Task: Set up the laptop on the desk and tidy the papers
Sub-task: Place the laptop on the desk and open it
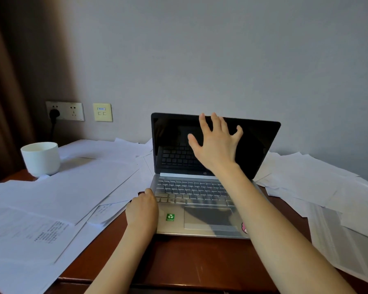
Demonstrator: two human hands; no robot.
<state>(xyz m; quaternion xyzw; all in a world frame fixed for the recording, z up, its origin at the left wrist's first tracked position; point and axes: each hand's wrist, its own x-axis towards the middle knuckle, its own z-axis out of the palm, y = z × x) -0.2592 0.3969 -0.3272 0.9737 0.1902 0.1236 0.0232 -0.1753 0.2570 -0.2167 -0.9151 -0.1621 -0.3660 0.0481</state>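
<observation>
A silver laptop stands open in the middle of the brown desk, its black screen dark and tilted back. My right hand is spread wide in front of the screen, fingertips near its top edge. My left hand rests on the laptop's left front corner, fingers curled over the side edge. White papers lie scattered across the desk's left side, and more papers spread on the right.
A white cup stands on the papers at the far left. On the wall behind are a power socket with a black plug in it and a cream data socket. A brown curtain hangs at the left.
</observation>
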